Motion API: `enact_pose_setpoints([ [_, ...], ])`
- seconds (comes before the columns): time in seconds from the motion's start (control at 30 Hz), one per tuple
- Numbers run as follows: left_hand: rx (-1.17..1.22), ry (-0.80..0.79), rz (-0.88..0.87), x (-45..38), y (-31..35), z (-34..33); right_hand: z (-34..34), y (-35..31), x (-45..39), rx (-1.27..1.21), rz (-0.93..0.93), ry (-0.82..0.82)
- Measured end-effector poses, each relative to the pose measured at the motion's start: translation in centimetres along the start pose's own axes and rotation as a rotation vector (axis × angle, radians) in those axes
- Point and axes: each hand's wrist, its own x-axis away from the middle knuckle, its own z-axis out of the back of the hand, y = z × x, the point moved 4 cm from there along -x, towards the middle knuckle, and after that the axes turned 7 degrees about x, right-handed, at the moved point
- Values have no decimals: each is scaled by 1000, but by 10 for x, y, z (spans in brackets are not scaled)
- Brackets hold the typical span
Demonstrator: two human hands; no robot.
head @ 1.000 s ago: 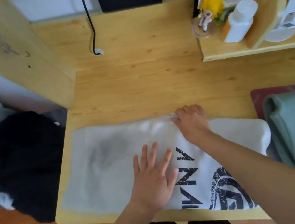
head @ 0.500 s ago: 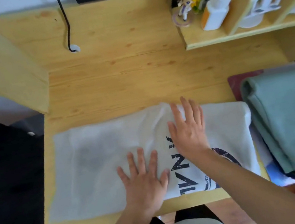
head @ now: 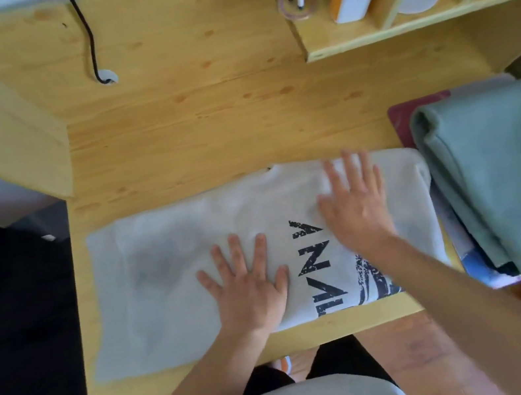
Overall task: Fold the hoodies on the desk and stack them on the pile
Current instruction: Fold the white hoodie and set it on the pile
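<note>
Nearest the desk's [head: 205, 130] front edge, the left hand [head: 247, 290] lies flat with fingers straight and spread on the middle of the white printed hoodie [head: 169, 283], about where it lay half a second ago. Just beyond it, the right hand [head: 356, 208], a second ago curled over the far edge, now lies flat with fingers straight and apart, and has slid toward the hoodie's right end. That reads as smoothing a finished fold, so the hoodie looks nearly ready for the pile [head: 509, 174] of folded clothes with a pale green garment on top, just beside its right end.
</note>
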Motion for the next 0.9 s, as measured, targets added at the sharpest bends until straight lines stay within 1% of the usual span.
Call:
enact_pose_setpoints([
  [0.03,-3,34,-28,2,0,1,0,-28,25,-14,72,37],
  [0.07,-11,84,-71,4,0,2,-6,-50,50,-7,128,26],
  [0.1,-26,143,-133,5,0,3,-16,-63,70,6,143,-18],
  [0.17,-33,270,-281,-1,4,12,-36,-64,88,32,74,-97],
  [0.23,-6,351,-424,-25,19,32,-48,-54,88,53,22,-120],
  [0.27,-11,356,-474,-42,29,41,-51,-52,86,54,24,-130],
  [0.3,-34,326,-499,-61,35,48,-51,-53,85,52,33,-136],
  [0.4,-133,180,-466,-111,35,50,-50,-57,85,52,46,-117],
  [0.43,-141,156,-447,-122,29,46,-50,-57,84,52,43,-115],
  [0.5,-141,164,-448,-133,24,45,-53,-57,79,53,13,-119],
  [0.6,-127,145,-431,-128,34,48,-56,-59,78,51,-25,-145],
  [0.67,-70,184,-369,-105,38,50,-55,-60,80,56,-14,-136],
  [0.77,90,282,-289,-27,25,30,-56,-58,80,37,-24,-118],
  [0.83,78,279,-231,20,5,2,-57,-59,81,26,-34,-116],
  [0.9,17,238,-211,32,-8,-17,-50,-61,82,-33,-14,-90],
])
